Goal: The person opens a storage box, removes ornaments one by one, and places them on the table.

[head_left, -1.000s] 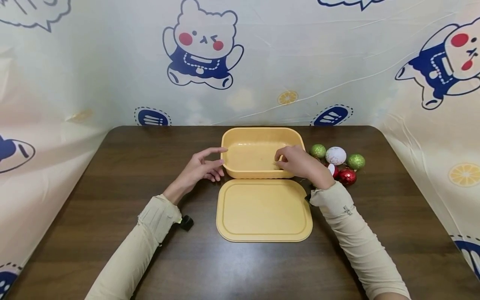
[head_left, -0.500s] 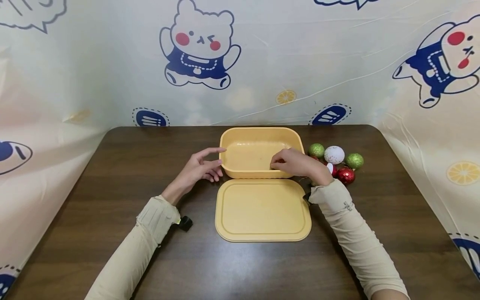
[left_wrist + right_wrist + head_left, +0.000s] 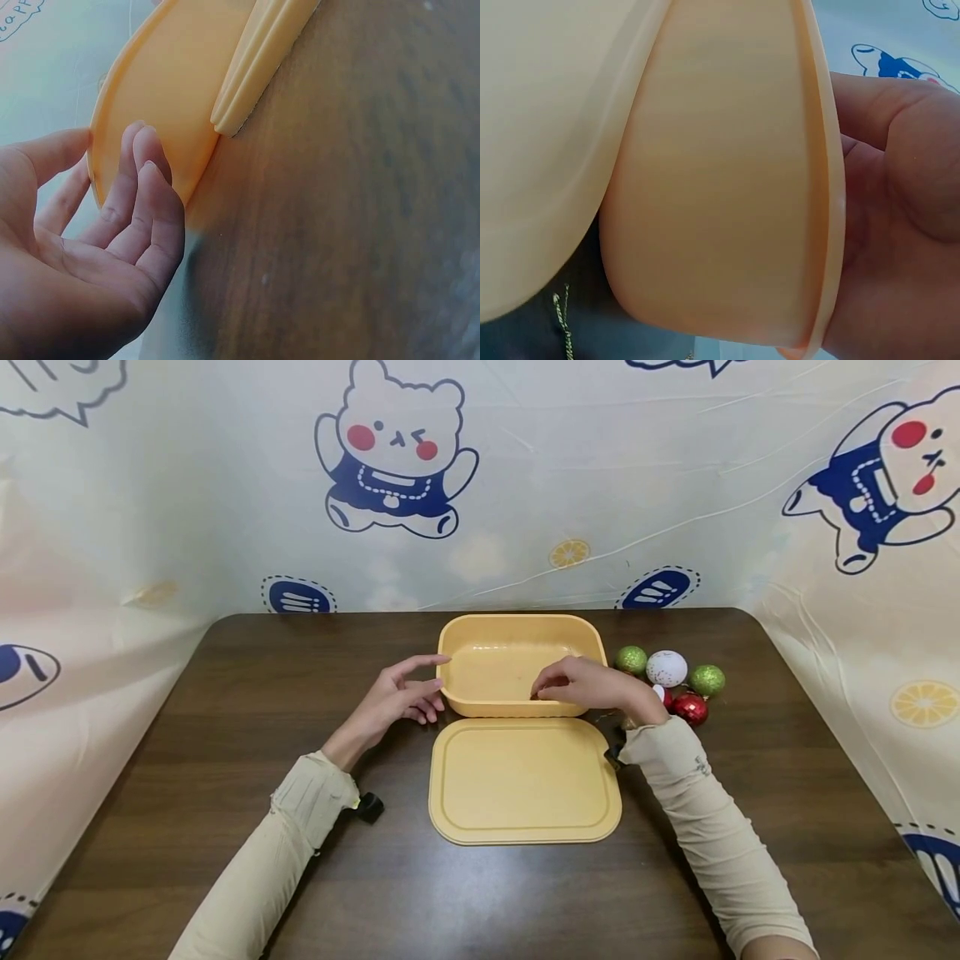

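Note:
An open yellow rectangular box (image 3: pixel 480 677) stands near the table's far edge. My left hand (image 3: pixel 393 693) touches its left end with thumb and forefinger, the other fingers loosely bent outside the wall; the left wrist view shows the same hand (image 3: pixel 112 217) beside the box. Over the front wall reaches my right hand (image 3: pixel 588 683), its curled fingertips low inside the box. In the right wrist view the box wall (image 3: pixel 720 180) covers those fingertips, so whether they hold anything is hidden. The flat yellow lid (image 3: pixel 525 781) lies just in front of the box.
Right of the box sit several Christmas baubles: two glittery green balls (image 3: pixel 707 680), a speckled white ball (image 3: pixel 667 668) and a shiny red ball (image 3: pixel 690 708). Others are partly hidden by the right hand. A printed cloth (image 3: pixel 525 485) hangs behind the brown table (image 3: pixel 337 893).
My right hand has moved a little left inside the box, and its fingers have drawn closer together. The left hand keeps its place at the box's left end.

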Available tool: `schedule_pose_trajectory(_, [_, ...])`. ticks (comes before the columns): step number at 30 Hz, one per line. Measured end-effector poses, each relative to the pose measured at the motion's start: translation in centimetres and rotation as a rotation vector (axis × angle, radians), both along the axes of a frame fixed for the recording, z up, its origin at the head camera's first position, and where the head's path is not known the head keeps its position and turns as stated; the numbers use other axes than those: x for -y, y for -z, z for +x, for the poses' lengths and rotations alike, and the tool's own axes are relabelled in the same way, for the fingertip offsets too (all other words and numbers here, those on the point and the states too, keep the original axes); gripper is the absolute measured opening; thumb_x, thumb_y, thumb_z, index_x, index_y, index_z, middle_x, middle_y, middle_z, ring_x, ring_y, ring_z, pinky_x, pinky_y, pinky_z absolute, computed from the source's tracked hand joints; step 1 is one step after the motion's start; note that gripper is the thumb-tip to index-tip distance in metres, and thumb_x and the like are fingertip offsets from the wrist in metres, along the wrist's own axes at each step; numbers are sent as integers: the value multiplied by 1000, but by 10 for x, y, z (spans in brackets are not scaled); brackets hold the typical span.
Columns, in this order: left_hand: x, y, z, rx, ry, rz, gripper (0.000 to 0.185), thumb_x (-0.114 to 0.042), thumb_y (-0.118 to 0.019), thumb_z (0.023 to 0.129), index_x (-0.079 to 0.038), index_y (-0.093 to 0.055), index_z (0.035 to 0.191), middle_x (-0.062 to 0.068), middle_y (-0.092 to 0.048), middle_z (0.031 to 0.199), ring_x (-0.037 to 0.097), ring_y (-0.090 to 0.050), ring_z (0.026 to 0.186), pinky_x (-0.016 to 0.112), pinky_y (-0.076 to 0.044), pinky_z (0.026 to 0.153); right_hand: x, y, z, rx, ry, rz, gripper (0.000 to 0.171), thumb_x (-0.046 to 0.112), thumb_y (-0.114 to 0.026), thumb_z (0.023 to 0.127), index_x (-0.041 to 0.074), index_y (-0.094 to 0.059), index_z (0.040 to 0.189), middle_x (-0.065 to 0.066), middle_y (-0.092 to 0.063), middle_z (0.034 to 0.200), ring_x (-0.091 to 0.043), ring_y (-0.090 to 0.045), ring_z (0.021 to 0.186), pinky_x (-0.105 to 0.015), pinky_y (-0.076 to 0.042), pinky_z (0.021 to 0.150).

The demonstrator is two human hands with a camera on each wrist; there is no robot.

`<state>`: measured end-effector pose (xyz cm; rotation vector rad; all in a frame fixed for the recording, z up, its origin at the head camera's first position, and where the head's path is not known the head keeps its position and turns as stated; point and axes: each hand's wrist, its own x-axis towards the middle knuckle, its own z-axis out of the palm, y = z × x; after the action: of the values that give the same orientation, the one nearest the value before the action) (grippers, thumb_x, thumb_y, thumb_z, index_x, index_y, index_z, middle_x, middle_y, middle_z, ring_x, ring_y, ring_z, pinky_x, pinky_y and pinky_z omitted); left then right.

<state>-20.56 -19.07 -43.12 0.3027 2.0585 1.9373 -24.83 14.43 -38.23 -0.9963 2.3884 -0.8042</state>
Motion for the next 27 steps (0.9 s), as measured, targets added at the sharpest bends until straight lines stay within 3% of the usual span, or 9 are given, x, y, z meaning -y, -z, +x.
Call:
schedule_pose_trajectory(11, [0,0,0,-6,4,1,51,-26,-65,98,-13,-50,146,23,-69,85,23,-66,65,36,-58,59,-5,3,-3,51,127,-195,15,13,-62,99,3,-71,106,-8,-71,98,-22,-61,84,-32,-53,73])
schedule_pose_trajectory(15, [0,1,-1,5,0,15,50,-25,-66,98,-14,-51,145,22,-69,84,23,-66,65,36,-58,58,-3,1,-2,9,171,-217,13,14,-63,98,3,-70,103,-9,-70,97,-24,-61,89,-38,-51,79])
schedule_pose_trajectory(19, [-1,1,-1,14,-3,25,50,-24,-66,98,-14,-51,144,21,-68,82,23,-66,64,36,-58,58,-1,2,-2,30,225,-270,13,13,-64,98,2,-67,102,-12,-70,99,-28,-64,96,-41,-50,88])
schedule_pose_trajectory(27, [-1,1,-1,16,-5,15,53,-25,-66,98,-11,-49,146,20,-69,82,24,-66,65,37,-58,58,-1,1,-2,54,276,-367,19,7,-67,95,-3,-63,111,-17,-68,103,-27,-67,93,-28,-53,83])
